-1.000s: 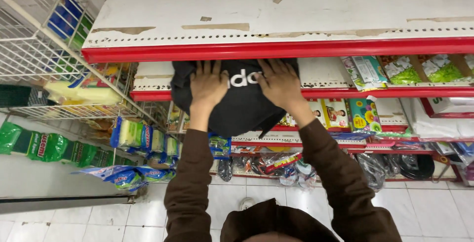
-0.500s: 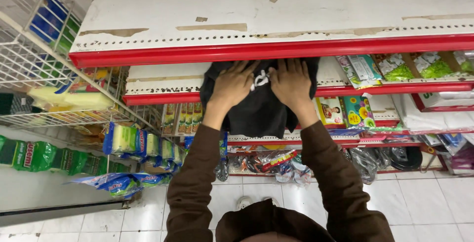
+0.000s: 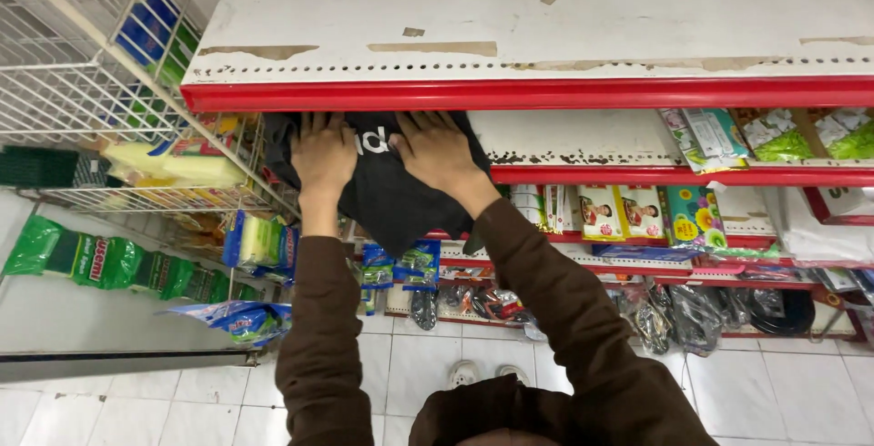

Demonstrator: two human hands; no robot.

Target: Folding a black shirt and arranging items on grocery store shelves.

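Pressing flat, the left hand [image 3: 323, 157] and right hand [image 3: 435, 147] lay open-fingered on the black cloth [image 3: 391, 196] at frame centre; even, spread palms suited smoothing it on the shelf [image 3: 583, 141].

Green packets [image 3: 801, 136] on red-edged shelf [image 3: 683, 175]

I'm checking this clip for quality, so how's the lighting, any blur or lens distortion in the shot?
Head view: light is even and soft, no hard glare. The black cloth under the left hand and right hand sits in the shadow of the top shelf, so its folds are hard to read. Focus is sharp throughout. The wide lens bends the wire rack at the left edge.
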